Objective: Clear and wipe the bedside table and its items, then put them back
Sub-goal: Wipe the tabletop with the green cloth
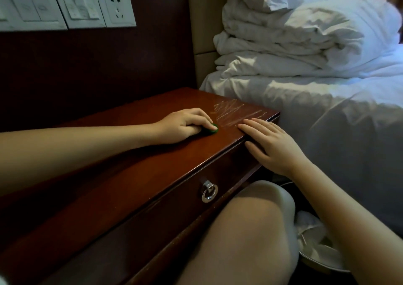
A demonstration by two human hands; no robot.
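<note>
Bare knee [250, 230], smooth and round, sits closest, right in front of the table's drawer.

Beside it on the right is the big bed with a soft white sheet [327, 114], all wrinkly. A puffy white blanket [294, 44] lies folded in thick layers at the top of the bed.

Next is the shiny dark red-brown wooden bedside table [130, 175]. Its top is flat and smooth, and it touches the side of the bed. Pale scratchy streaks [237, 112] cross the top near the far right corner.

Behind the table is a dark wall panel [98, 66]. Square white plastic switch plates [80, 7] sit in a row on it, with a white plug socket [116, 7] at the right end.

The right hand [272, 145] lies flat on the front edge of the table top, near the streaks. Its fingers are straight and spread a little, holding nothing, and the thumb points down the front of the table.

The left hand [183, 125] rests on the table top, just left of the streaks. Its fingers are bent over a small green wiping pad [212, 130] and press it on the wood. Only the pad's rounded edge peeks out.

A round bin [316, 267] with crumpled white paper stands low by the bed.

A shiny silver metal ring handle [209, 192] hangs on the drawer front.
</note>
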